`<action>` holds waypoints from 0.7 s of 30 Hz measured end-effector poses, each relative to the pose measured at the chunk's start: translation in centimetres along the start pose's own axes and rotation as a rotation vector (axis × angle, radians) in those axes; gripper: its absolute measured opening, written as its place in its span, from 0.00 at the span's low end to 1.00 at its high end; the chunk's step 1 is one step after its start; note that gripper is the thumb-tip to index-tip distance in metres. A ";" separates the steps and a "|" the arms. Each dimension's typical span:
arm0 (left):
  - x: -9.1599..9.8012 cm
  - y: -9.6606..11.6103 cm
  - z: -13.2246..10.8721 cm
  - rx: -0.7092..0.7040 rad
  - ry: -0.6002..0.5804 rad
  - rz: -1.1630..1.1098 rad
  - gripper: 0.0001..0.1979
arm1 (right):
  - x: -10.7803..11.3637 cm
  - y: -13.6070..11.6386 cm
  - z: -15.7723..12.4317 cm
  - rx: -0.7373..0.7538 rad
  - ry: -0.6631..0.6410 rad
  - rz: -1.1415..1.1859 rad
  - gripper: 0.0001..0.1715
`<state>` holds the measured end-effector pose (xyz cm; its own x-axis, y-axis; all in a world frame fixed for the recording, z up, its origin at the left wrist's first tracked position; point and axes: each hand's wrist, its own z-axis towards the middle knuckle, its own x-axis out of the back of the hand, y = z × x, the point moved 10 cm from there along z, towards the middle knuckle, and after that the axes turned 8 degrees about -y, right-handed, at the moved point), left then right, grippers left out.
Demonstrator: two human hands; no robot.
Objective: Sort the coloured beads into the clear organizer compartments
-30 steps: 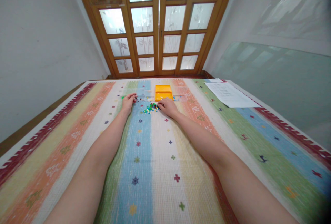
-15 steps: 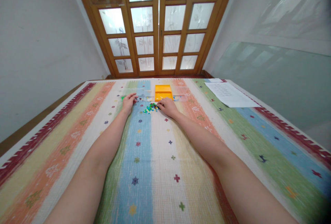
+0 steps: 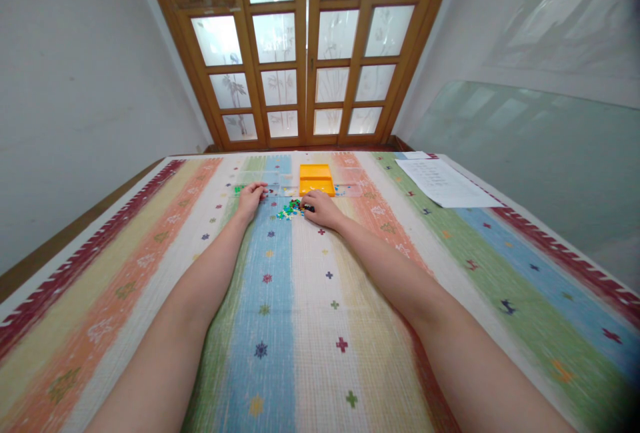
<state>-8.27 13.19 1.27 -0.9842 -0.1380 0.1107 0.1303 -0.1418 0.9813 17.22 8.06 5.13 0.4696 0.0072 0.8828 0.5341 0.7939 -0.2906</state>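
Just left of the right grip (image 3: 323, 209) lies the colourful pile (image 3: 289, 210); hold unclear

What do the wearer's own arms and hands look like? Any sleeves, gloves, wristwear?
Left hand and right hand: ungloved. Left forearm and right forearm: bare, no sleeves in view before the arms leave the frame. No watch, bracelet, cable or marking visible. Fingers too small to rule out rings.
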 end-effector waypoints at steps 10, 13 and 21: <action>-0.4 -0.1 0.2 -0.054 -0.032 0.077 0.14 | -0.2 0.2 0.0 0.006 -0.011 0.001 0.06; -1.4 0.6 -0.2 -0.090 -0.086 0.230 0.13 | -0.1 -0.2 0.1 0.025 -0.009 0.014 0.05; -5.6 3.8 -2.8 -0.268 -0.283 0.600 0.12 | 0.3 -0.9 0.0 0.046 -0.014 0.047 0.07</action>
<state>-1.92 10.64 3.90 -0.7220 -0.0134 0.6918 0.6483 -0.3623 0.6696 16.86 7.38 5.68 0.4833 0.0538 0.8738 0.4786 0.8195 -0.3152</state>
